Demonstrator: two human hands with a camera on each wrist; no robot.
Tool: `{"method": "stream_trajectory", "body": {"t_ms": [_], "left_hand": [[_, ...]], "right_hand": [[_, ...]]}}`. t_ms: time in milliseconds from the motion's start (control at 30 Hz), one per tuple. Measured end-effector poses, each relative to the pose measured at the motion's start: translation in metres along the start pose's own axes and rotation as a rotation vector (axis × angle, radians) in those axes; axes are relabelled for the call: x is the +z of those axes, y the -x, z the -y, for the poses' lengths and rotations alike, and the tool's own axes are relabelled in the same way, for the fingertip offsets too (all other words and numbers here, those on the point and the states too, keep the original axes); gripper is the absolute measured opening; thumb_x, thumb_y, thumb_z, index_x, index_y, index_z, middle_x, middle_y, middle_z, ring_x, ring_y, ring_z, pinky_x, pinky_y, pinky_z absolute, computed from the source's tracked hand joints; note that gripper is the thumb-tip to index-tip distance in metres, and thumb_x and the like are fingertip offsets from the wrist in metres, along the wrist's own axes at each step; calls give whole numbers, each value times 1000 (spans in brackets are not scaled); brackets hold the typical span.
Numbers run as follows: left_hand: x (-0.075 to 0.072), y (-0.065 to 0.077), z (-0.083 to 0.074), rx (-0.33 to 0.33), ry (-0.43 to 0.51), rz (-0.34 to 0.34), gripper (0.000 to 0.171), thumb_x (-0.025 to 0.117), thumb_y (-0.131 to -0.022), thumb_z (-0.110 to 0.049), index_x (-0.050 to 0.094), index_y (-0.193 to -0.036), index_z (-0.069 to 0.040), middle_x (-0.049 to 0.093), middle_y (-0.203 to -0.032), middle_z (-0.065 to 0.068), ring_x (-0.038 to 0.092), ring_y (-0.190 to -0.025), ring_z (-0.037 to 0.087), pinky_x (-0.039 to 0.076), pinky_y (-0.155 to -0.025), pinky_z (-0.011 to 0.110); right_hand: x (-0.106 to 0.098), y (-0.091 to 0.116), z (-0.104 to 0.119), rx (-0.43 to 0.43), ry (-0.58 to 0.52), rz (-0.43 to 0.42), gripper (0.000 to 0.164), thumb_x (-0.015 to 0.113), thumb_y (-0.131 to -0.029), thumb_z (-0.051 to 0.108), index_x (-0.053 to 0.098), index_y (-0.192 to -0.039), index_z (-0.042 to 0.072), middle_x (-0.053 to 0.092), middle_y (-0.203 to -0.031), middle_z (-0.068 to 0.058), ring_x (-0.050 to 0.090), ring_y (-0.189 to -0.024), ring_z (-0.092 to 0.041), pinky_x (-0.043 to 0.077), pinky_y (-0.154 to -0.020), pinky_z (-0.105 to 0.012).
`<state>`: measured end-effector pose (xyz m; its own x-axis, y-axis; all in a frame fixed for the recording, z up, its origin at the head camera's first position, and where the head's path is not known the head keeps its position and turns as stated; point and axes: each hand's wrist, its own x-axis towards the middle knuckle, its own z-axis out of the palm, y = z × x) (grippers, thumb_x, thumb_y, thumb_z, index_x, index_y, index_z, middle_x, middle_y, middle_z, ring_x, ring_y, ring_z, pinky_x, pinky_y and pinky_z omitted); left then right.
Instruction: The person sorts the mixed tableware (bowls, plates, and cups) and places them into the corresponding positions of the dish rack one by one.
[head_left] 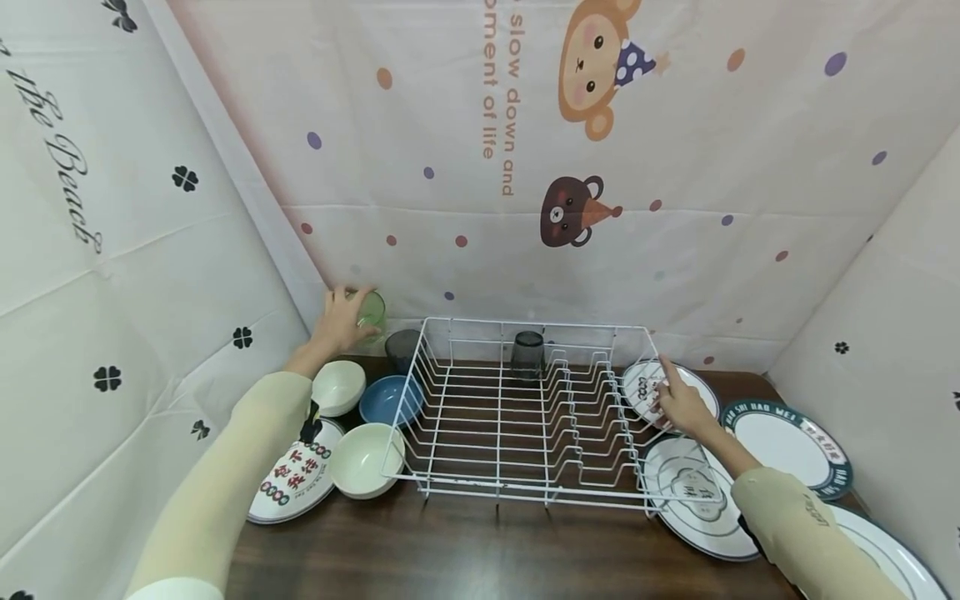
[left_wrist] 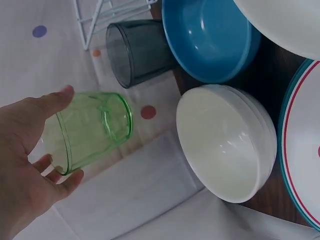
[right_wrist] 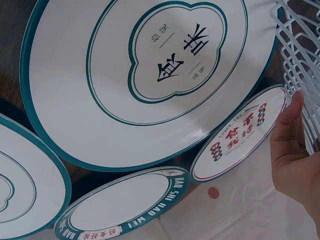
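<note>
At the back left, my left hand [head_left: 337, 323] holds a green see-through glass [head_left: 373, 312] between thumb and fingers. In the left wrist view the glass [left_wrist: 92, 131] is tilted sideways, off the table. My right hand [head_left: 686, 407] grips the right side of a white wire dish rack [head_left: 525, 486], its index finger stretched along the rear corner. Inside the rack, near its back, a dark grey glass [head_left: 528, 357] stands upside down. Another dark glass [head_left: 402, 348] is just outside the rack's left rear corner, below my left hand.
Left of the rack are white bowls [head_left: 337, 387], a blue bowl [head_left: 388, 400], a cream bowl [head_left: 366, 462] and a printed plate [head_left: 296, 483]. On its right lie several plates, among them a green-rimmed one [head_left: 783, 446]. A printed cloth wall [head_left: 465, 275] stands close behind.
</note>
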<state>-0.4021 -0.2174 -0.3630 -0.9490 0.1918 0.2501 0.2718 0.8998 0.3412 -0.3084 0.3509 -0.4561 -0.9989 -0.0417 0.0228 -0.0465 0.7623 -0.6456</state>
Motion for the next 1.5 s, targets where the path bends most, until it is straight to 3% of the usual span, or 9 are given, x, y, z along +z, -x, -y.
{"method": "stream_trajectory", "body": {"t_ms": [367,567,800,967,1167,1333,1500], "left_hand": [[0,-3,-35,105,114,-52,99,88,-70,0,39,-156,-8,34,-143,30,30,-131,49,44,-99,66],[11,8,-62,210,144,-32,91,88,-68,1,49,-150,-7,35,-142,27,31,-127,45,44,-99,62],[23,25,-87,314,157,-100,88,91,-60,1,58,-140,-10,41,-136,25,39,-124,45,46,-98,62],[30,34,-102,404,181,-107,87,94,-60,-4,59,-139,-10,44,-136,26,41,-126,45,48,-100,63],[40,42,-113,516,219,-41,86,96,-63,-13,57,-139,-9,44,-132,23,47,-120,40,49,-95,55],[50,46,-121,515,289,29,87,95,-67,-19,53,-143,-12,41,-134,22,45,-121,38,50,-93,54],[57,49,-132,517,323,51,83,94,-68,-20,53,-140,-14,41,-135,21,47,-121,37,53,-90,50]], "right_hand": [[-5,7,2,-8,-11,-25,60,25,-106,11,5,-160,-5,70,-89,-32,70,-57,-28,58,-53,-38],[-4,9,1,12,14,-28,60,25,-106,9,6,-160,-6,70,-91,-32,70,-57,-24,56,-54,-37],[-2,6,4,21,27,-5,60,25,-106,11,4,-161,-5,70,-91,-30,70,-57,-23,56,-54,-37],[-2,7,4,23,44,-11,60,25,-107,11,5,-160,-5,70,-89,-28,69,-56,-22,54,-54,-35],[-1,10,1,8,19,-17,60,27,-107,11,6,-161,-5,70,-90,-30,69,-56,-23,56,-53,-35],[-1,8,-3,-27,-21,-8,59,26,-108,10,3,-160,-7,69,-89,-32,71,-57,-28,58,-51,-36],[-1,0,-2,-34,-24,2,59,26,-108,10,4,-160,-8,69,-93,-34,70,-58,-26,58,-51,-36]]}}
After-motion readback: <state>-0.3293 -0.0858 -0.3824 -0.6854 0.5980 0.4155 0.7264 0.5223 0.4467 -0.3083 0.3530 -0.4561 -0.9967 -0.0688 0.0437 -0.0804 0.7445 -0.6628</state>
